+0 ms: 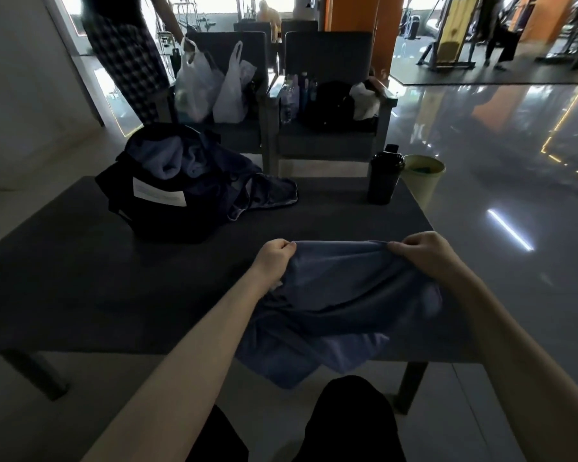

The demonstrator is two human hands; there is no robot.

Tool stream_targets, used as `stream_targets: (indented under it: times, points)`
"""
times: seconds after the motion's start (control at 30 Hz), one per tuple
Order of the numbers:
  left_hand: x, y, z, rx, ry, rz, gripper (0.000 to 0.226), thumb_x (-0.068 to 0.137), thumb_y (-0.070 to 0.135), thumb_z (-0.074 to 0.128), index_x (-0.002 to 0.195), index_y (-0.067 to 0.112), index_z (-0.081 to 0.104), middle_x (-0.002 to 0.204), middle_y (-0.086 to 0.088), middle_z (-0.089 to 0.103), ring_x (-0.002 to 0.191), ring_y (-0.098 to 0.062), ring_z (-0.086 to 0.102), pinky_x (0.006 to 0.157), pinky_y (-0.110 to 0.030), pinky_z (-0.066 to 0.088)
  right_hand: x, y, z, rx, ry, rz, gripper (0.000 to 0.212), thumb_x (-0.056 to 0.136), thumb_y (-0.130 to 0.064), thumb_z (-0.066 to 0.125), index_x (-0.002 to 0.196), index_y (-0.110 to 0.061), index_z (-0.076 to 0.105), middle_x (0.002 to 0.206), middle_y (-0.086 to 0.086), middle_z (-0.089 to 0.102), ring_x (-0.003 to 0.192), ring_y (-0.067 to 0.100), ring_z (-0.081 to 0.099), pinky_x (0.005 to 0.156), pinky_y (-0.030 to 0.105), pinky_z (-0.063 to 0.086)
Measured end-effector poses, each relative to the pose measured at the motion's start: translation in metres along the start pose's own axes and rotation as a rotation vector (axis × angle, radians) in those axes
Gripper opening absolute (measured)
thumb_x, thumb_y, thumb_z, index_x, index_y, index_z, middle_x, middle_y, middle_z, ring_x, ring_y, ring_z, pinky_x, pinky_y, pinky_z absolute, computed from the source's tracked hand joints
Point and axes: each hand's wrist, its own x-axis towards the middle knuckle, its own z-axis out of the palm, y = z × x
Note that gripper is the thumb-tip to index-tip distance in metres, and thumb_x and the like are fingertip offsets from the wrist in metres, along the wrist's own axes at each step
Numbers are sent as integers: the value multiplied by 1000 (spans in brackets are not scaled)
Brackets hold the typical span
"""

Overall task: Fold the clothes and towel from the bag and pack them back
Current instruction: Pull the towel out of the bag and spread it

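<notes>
Nearest the camera were my own knees in black trousers (344, 425), below the near edge of the dark surface (80, 278). Above them my two forearms reached forward to a blue-grey garment (341, 295), its kind not discernible. My left hand (274, 258) and right hand (421, 251) each pinched one end of its far edge, fingers (286, 247) closed on the cloth, so that the edge was drawn into a nearly straight line between them. I judged this grip to serve squaring the piece before a first fold. The rest of the garment lay slack on the surface, and its lower part hung over the near edge toward my lap, with a paler layer showing underneath.

The black bag (161, 201) stood open at the far left of the surface, well apart from my hands. A blue towel (167, 161) and other dark clothes (264, 191) spilled from its mouth onto the surface, evidently unfolded, so most of the task remained.

A black shaker bottle (384, 178) stood upright at the far right corner. Beyond it were two grey chairs (327, 141) carrying white plastic bags (211, 88), bottles and a dark backpack, and a pale bin (424, 178) on the floor.
</notes>
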Motion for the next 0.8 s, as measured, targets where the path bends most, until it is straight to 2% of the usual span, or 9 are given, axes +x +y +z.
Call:
stream_targets:
  times: [0.1,0.17,0.27,0.43,0.5,0.6,0.67,0.73,0.8]
  points:
    - [17,-1,4,-40,45,-28,26,100,24,43,86,8,60,83,-6,59,78,-17,54,71,-33,45,22,-1,-2,124,-72,36,30,93,-30,58,73,-9,64,70,7,58,69,18,52,60,30,37]
    - [32,-2,6,-22,76,-28,28,100,24,43,96,4,62,88,-6,60,82,-17,55,74,-32,45,37,2,16,102,40,33,31,94,-29,54,69,-11,57,70,5,54,72,20,51,59,30,34]
    - [61,-7,7,0,157,-11,26,100,23,43,98,3,60,86,-6,59,82,-17,54,69,-28,43,58,5,49,5,185,10,28,94,-30,53,76,-10,57,76,5,59,76,24,54,64,30,36]
    - [116,-14,-3,126,245,6,20,100,21,41,94,9,56,79,-1,55,68,-12,49,58,-24,38,110,-14,71,-200,327,-112,28,95,-35,49,85,-12,58,77,7,61,75,30,59,58,32,37]
    - [138,-14,-8,126,283,-9,21,101,20,39,101,8,56,88,-5,59,76,-16,51,59,-26,38,130,-25,79,-186,388,-161,23,95,-31,50,95,-10,60,90,11,63,84,32,59,64,35,41]
    - [159,-16,-12,66,356,-101,28,101,16,36,124,7,50,121,-12,57,99,-22,53,79,-30,40,134,-32,100,-220,423,-195,20,92,-23,54,105,-10,60,108,11,55,102,29,50,84,41,39]
    - [163,-25,-10,57,316,-124,40,100,13,38,139,8,38,138,-12,47,122,-26,48,94,-32,39,115,-23,122,-280,377,-214,15,91,-20,52,93,-9,61,100,11,57,97,29,51,82,40,38]
    - [153,-41,-5,181,251,-23,48,98,14,43,145,9,32,147,-9,38,133,-24,40,104,-32,34,88,-7,148,-328,238,-183,21,92,-23,45,88,-9,61,95,10,62,92,30,57,80,39,39]
    - [137,-62,-3,423,215,212,43,96,13,49,138,10,45,143,-6,43,132,-22,41,107,-33,35,63,9,170,-414,73,-71,28,94,-32,40,107,-16,59,116,6,60,111,26,54,93,43,36]
